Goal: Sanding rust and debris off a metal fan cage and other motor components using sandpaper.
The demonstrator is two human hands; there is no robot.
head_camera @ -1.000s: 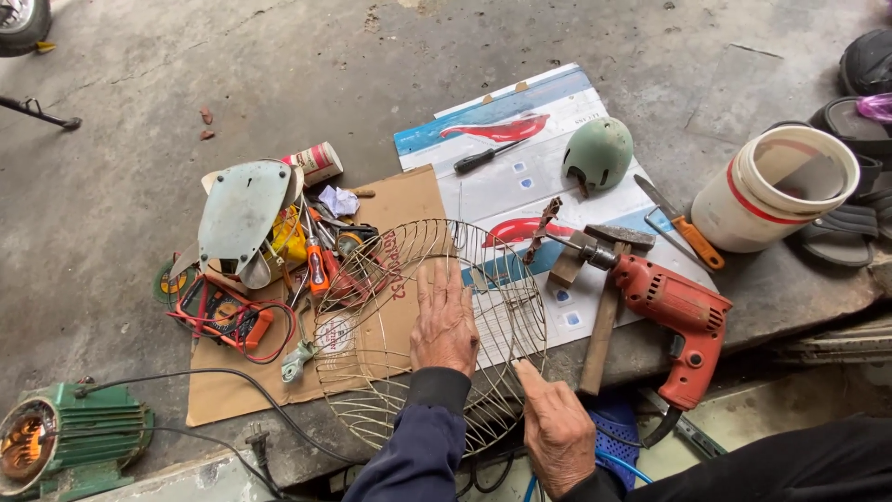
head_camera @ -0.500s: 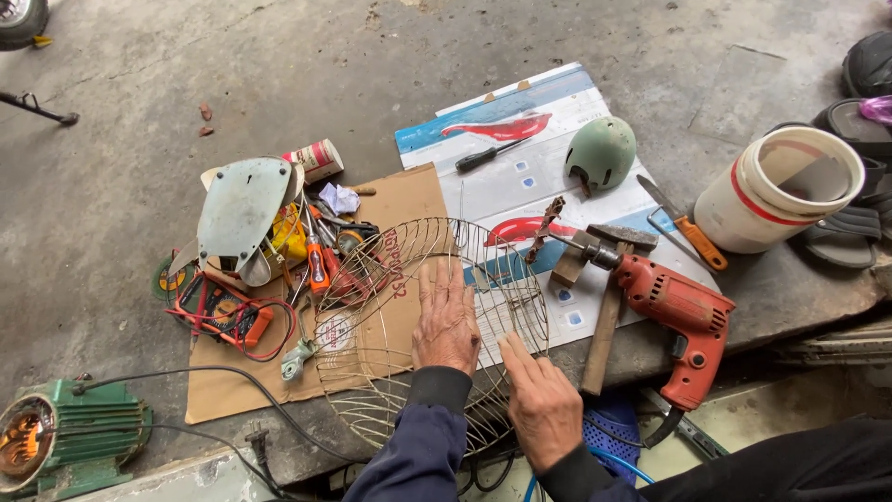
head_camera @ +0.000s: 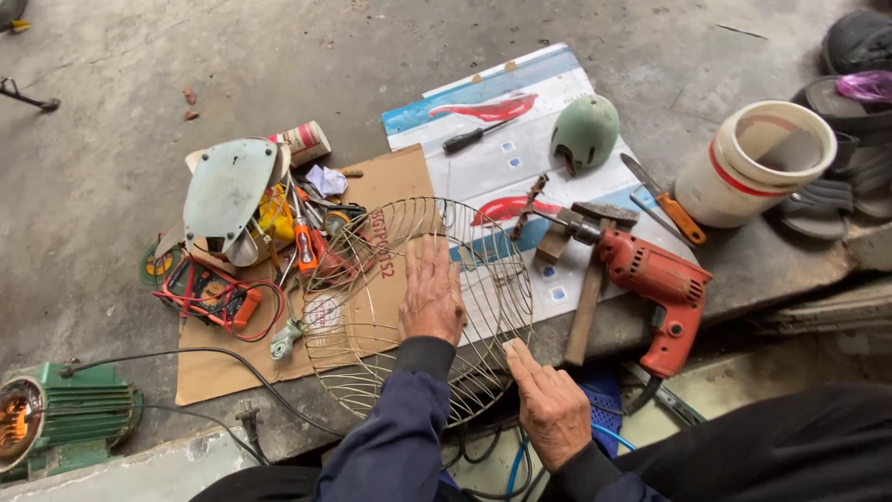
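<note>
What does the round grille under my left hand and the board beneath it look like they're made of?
The grille looks like thin bare metal wire: pale, shiny spokes and rings you can see through. The board looks like matte brown cardboard, flat with creased, worn edges. The left hand lies flat on the grille.

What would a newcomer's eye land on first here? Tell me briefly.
The round wire fan guard in the middle, lying on brown cardboard, with the left hand flat on it and the right hand at its near rim. Next, the red power drill to its right and the white bucket beyond.
</note>
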